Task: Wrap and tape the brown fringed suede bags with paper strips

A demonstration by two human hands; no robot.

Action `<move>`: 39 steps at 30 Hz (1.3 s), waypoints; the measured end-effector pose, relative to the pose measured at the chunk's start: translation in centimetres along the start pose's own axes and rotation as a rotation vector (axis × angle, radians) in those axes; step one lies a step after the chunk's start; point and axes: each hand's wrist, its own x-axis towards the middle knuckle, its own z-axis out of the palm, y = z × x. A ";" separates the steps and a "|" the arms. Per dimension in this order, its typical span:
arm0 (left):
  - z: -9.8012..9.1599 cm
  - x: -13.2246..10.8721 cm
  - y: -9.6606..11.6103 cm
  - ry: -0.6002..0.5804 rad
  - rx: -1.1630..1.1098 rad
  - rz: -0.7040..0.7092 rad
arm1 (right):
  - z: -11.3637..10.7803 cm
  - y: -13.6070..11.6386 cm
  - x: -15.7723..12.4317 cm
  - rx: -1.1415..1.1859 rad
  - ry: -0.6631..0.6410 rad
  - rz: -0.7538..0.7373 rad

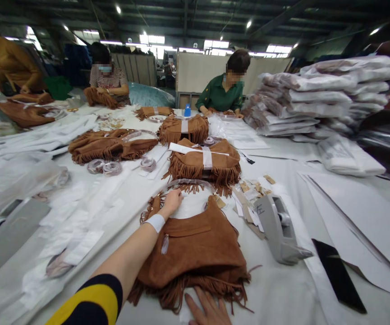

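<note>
Where the left hand [172,201] reaches, head view: fingers curled just beside the plastic-wrapped strap [195,181]; whether they clamp anything, I cannot tell.
Right hand [210,309]: fingers slightly apart, at the near fringe [167,293].
Brown suede handbag [195,253]: lying between both hands' fingers.
Banded fringed bag [190,164]: beyond the left fingers.
Tape dispenser [277,230]: to the right of all fingers.

Exposure is moderate at the table [272,289] and dim at the ceiling [167,16]. Overhead lamps [249,24] and distant windows [152,39] appear overexposed. Shadows beneath the brown bag [195,257] are soft. Plastic wrapping [337,81] shows a pale sheen. Wide-angle distortion stretches the outer edges; background detail is soft.
</note>
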 end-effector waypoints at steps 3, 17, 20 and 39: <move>-2.1 -1.4 0.8 0.045 -0.025 0.055 | 0.2 0.8 -0.2 -0.053 0.059 -0.146; 4.2 -29.5 -1.8 0.567 0.278 0.190 | -2.3 -0.8 0.4 -0.018 -0.004 -0.025; 4.4 -27.3 -3.5 0.607 0.253 0.242 | -3.0 -1.0 0.5 0.022 -0.040 0.001; -1.0 -29.0 -5.6 0.247 0.399 0.494 | -4.6 -2.5 0.2 0.068 0.108 -0.002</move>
